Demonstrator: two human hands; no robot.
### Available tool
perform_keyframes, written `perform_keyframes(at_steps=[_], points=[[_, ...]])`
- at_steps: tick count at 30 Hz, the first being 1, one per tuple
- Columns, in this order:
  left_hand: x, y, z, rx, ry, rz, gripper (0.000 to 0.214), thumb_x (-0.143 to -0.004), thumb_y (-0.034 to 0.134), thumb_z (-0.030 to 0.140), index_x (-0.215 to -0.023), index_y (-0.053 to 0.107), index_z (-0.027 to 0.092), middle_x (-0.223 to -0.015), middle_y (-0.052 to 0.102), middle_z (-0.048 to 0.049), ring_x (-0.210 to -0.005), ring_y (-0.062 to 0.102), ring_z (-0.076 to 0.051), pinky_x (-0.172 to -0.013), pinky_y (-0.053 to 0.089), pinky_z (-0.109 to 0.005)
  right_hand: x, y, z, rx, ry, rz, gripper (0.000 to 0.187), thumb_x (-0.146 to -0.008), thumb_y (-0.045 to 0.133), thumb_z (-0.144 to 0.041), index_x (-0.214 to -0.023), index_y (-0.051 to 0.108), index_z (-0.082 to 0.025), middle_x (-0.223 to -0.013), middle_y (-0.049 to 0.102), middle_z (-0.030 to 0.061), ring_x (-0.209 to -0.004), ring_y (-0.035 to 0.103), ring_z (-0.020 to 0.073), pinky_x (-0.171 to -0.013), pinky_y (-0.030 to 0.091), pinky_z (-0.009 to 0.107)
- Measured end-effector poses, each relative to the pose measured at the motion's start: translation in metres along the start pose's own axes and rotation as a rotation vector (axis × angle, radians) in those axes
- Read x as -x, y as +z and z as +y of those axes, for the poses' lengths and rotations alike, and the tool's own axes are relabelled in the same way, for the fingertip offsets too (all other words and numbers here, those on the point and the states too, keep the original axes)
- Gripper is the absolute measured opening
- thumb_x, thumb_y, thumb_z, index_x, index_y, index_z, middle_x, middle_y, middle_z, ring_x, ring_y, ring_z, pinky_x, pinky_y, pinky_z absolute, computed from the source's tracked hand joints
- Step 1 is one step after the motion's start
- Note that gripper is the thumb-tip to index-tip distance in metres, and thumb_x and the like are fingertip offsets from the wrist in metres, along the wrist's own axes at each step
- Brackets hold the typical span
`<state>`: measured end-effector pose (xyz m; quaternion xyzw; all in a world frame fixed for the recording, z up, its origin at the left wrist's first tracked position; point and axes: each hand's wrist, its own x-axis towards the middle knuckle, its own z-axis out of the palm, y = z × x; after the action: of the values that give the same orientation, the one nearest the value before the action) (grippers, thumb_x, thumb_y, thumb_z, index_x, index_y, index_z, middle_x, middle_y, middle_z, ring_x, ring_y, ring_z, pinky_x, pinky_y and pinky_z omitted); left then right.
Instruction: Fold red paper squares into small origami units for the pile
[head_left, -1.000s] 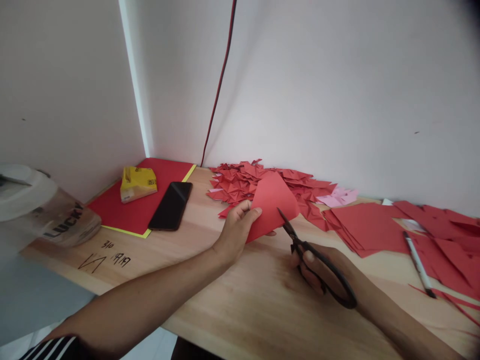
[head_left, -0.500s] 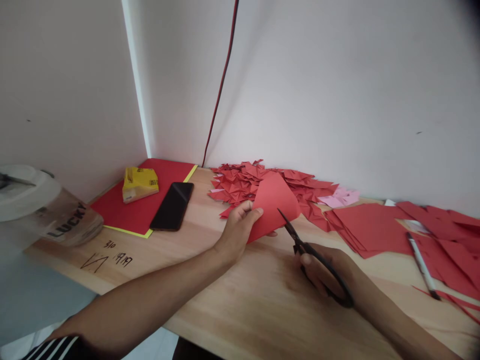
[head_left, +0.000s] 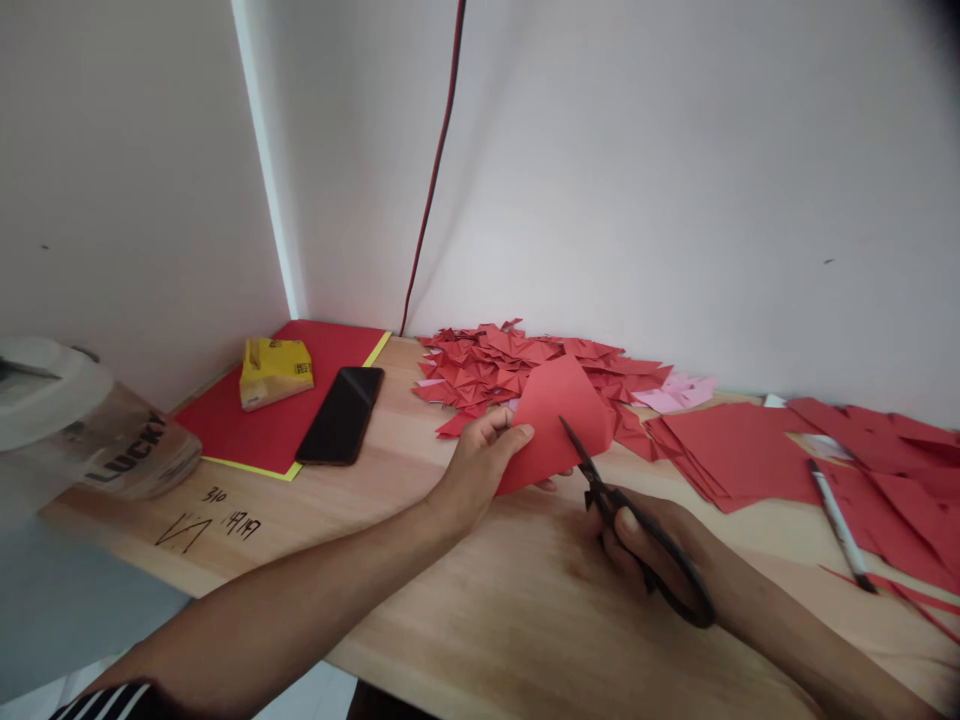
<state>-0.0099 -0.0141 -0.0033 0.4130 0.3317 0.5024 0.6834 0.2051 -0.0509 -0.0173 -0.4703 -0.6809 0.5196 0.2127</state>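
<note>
My left hand (head_left: 487, 455) pinches a sheet of red paper (head_left: 559, 420) by its near left side, thumb on top and fingers behind. The sheet is raised off the table and curls a little at its right edge. In my right hand (head_left: 645, 535) is a pair of black scissors (head_left: 596, 480), its blades pointing up and left. The blades overlap the right part of the sheet; whether they cut into it I cannot tell. Behind the sheet lies a heap of folded red paper pieces (head_left: 480, 360).
To the right are flat red sheets (head_left: 742, 450), a marker (head_left: 840, 525) and thin red strips (head_left: 922, 600). On the left stand a lidded cup (head_left: 127, 440), a phone (head_left: 341, 415) and a yellow packet (head_left: 276, 372) on red card (head_left: 330, 340). A cable (head_left: 435, 180) hangs along the wall.
The red sheet has shifted slightly to the right and tilted, its right edge now more curled. The scissors have moved only a little. The whole view has drifted slightly.
</note>
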Motion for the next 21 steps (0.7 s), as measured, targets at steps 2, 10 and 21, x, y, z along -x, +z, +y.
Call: perform_keyframes(at_steps=[2, 10, 21], points=[[0.001, 0.0, 0.0, 0.004, -0.008, 0.005, 0.021, -0.081, 0.062, 0.033, -0.086, 0.054, 0.015, -0.071, 0.07, -0.0062, -0.063, 0.071, -0.02, -0.056, 0.056, -0.025, -0.001, 0.0, 0.0, 0.001, 0.01, 0.007, 0.056, -0.088, 0.038, -0.073, -0.075, 0.051, -0.02, -0.057, 0.052, 0.0, -0.05, 0.046, 0.0125, -0.05, 0.035, 0.028], [0.001, 0.0, 0.0, 0.007, -0.028, 0.007, 0.025, -0.08, 0.064, 0.035, -0.088, 0.054, 0.014, -0.072, 0.07, -0.0073, -0.067, 0.072, -0.023, -0.056, 0.055, -0.026, -0.008, 0.001, 0.007, -0.033, 0.075, 0.043, 0.057, -0.088, 0.039, -0.072, -0.07, 0.054, -0.02, -0.051, 0.051, 0.0, -0.046, 0.045, 0.0126, -0.046, 0.033, 0.027], [0.002, 0.001, 0.002, 0.024, -0.034, 0.003, 0.024, -0.08, 0.064, 0.034, -0.088, 0.053, 0.015, -0.071, 0.07, -0.0072, -0.065, 0.072, -0.021, -0.056, 0.056, -0.026, -0.003, 0.01, -0.004, 0.063, 0.131, 0.147, 0.053, -0.089, 0.044, -0.068, -0.072, 0.054, -0.019, -0.049, 0.048, -0.0021, -0.044, 0.039, 0.0108, -0.045, 0.025, 0.026]])
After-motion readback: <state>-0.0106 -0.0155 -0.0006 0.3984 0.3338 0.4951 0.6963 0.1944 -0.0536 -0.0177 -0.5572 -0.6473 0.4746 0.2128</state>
